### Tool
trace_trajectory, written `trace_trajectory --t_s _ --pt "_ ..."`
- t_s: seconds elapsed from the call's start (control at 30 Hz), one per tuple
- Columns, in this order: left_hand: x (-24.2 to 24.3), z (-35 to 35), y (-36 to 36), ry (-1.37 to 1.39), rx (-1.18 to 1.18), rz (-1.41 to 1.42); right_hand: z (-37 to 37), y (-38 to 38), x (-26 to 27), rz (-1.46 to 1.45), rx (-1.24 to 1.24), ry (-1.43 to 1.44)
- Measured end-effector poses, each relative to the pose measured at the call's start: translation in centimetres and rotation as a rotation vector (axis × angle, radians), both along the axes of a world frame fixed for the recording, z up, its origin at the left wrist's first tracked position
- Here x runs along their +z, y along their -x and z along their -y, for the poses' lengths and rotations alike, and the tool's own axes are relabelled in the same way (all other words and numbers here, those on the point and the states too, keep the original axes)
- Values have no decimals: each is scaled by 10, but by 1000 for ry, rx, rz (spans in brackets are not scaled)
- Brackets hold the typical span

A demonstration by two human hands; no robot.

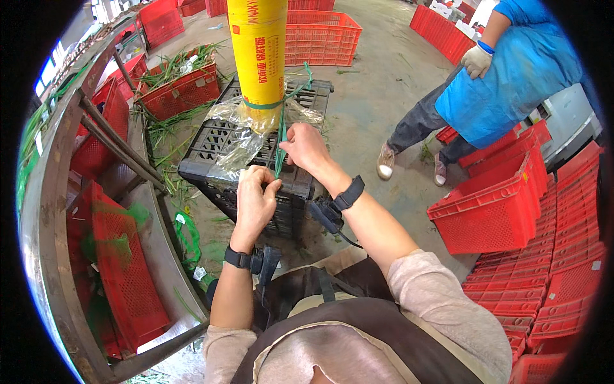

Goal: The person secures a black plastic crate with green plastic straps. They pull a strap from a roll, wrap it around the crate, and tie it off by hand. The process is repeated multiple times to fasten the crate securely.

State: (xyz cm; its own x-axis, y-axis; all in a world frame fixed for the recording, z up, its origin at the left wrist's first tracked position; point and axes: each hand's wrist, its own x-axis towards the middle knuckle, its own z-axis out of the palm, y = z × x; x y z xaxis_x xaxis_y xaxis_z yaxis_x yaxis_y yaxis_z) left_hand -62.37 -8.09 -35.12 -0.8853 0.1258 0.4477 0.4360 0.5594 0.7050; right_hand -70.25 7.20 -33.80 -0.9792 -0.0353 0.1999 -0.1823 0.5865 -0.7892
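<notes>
A yellow roll of plastic film with red print stands upright over a black plastic crate. Loose clear film gathers at the roll's lower end and lies on the crate top. A green band circles the roll, and thin green strands run down from it. My left hand pinches the lower end of the strands between thumb and finger. Higher up and to the right, my right hand has its fingertips closed on the same strands, close below the roll.
A metal-framed table curves along the left, with red crates beside and beneath it. A red crate holds green leaves. Stacked red crates line the right. A person in a blue apron stands at upper right. Leaves litter the floor.
</notes>
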Motion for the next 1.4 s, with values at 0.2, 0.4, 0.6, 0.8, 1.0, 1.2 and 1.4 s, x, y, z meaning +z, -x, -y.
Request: trace_trajectory --t_s 0.2,0.4,0.6,0.8,1.0,1.2,1.4 --pt "-1 1 2 -5 -20 26 0 9 2 68 41 -135" --pt "0 2 2 -11 -27 4 -3 10 6 97 22 -147" --pt "-1 1 1 -31 -36 4 -3 14 16 81 54 -361" --pt "-1 2 1 -22 -27 55 -1 26 11 254 236 -26" --pt "-4 1 3 -20 -19 -29 -12 23 3 738 453 681" --pt "-5 1 3 27 -5 -25 -9 16 13 615 491 414" --pt "-2 1 2 31 -6 -23 -8 5 9 272 438 116"
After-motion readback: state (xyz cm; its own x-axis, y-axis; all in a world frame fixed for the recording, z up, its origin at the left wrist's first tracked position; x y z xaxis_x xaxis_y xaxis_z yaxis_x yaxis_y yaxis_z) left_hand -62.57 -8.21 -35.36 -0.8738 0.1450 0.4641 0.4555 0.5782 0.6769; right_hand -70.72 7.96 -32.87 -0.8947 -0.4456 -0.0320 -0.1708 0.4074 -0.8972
